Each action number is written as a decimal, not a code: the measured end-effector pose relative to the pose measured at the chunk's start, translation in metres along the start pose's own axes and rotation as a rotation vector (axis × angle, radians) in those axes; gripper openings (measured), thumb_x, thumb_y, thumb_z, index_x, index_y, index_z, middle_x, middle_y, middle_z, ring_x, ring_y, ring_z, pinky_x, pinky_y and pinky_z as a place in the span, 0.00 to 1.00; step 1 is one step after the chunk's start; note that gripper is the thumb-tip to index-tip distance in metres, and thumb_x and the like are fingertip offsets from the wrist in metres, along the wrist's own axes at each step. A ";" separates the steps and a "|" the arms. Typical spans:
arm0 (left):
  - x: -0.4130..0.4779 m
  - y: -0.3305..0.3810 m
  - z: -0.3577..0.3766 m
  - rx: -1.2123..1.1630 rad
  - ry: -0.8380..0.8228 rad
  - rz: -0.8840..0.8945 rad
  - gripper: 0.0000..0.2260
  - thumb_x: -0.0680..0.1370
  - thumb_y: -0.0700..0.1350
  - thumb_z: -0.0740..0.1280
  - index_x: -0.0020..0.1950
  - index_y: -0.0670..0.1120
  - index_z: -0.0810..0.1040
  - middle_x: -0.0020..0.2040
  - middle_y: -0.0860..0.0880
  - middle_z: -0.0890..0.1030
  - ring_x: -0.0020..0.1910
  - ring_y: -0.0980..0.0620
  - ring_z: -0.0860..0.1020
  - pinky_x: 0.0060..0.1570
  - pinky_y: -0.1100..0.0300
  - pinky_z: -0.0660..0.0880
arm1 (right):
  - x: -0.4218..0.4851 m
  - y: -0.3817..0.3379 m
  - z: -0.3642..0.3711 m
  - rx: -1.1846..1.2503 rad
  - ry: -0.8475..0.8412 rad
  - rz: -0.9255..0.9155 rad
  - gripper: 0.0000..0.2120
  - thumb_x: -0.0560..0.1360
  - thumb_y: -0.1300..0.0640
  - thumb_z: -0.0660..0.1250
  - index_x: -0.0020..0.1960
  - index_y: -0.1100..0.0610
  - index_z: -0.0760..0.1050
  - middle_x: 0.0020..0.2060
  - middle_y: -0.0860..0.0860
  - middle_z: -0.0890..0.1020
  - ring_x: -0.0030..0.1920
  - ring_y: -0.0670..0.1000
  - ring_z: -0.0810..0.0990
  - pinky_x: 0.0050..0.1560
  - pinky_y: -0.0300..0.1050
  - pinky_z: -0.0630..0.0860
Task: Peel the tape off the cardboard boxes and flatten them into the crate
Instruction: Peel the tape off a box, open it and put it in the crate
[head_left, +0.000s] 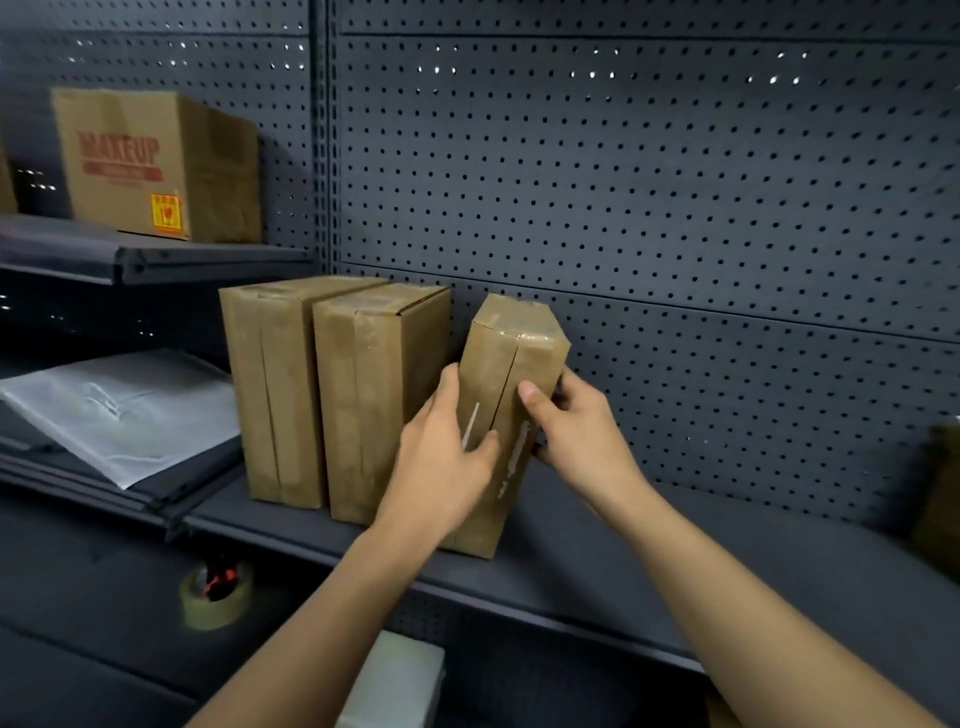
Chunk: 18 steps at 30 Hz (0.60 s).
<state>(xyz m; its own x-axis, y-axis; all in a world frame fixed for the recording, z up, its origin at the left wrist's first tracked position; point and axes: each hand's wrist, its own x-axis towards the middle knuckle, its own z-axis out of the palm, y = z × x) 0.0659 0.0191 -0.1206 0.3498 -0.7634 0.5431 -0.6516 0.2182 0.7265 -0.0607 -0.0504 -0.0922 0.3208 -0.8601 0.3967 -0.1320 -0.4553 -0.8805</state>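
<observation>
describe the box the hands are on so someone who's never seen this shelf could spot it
On the dark shelf below the pegboard stands a row of tall taped boxes. Yours is the rightmost box, set apart from its two neighbours. Only it leans, with the left hand and right hand gripping its sides.

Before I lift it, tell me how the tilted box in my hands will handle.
Probably tippy: the box is tall, narrow and tilted on the shelf. Likely stiff: its faces look flat and uncrushed under the left hand and right hand. Its glossy tape may feel slippery.
</observation>
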 end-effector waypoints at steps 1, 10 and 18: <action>0.000 0.001 0.002 -0.001 -0.013 0.041 0.33 0.78 0.45 0.69 0.79 0.55 0.57 0.68 0.54 0.75 0.65 0.56 0.74 0.63 0.67 0.67 | -0.003 0.003 -0.005 0.030 0.022 -0.001 0.12 0.82 0.53 0.64 0.65 0.47 0.76 0.56 0.44 0.84 0.58 0.48 0.82 0.63 0.57 0.78; -0.011 0.020 0.055 0.049 -0.205 0.356 0.32 0.78 0.44 0.69 0.80 0.57 0.60 0.76 0.59 0.65 0.75 0.62 0.61 0.74 0.63 0.59 | -0.062 0.058 -0.074 0.463 0.165 0.108 0.11 0.82 0.62 0.63 0.64 0.56 0.74 0.54 0.50 0.86 0.56 0.52 0.85 0.54 0.51 0.82; -0.023 0.021 0.096 0.204 -0.310 0.559 0.28 0.79 0.50 0.69 0.77 0.58 0.65 0.75 0.56 0.69 0.74 0.53 0.66 0.72 0.48 0.65 | -0.114 0.093 -0.126 0.476 0.228 0.250 0.12 0.80 0.61 0.67 0.62 0.58 0.76 0.53 0.57 0.86 0.55 0.55 0.85 0.54 0.50 0.82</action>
<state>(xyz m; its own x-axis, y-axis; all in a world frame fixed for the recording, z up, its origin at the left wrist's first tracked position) -0.0206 -0.0176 -0.1579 -0.2670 -0.7152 0.6460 -0.8036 0.5352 0.2604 -0.2274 -0.0239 -0.1869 0.1177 -0.9799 0.1608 0.2753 -0.1234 -0.9534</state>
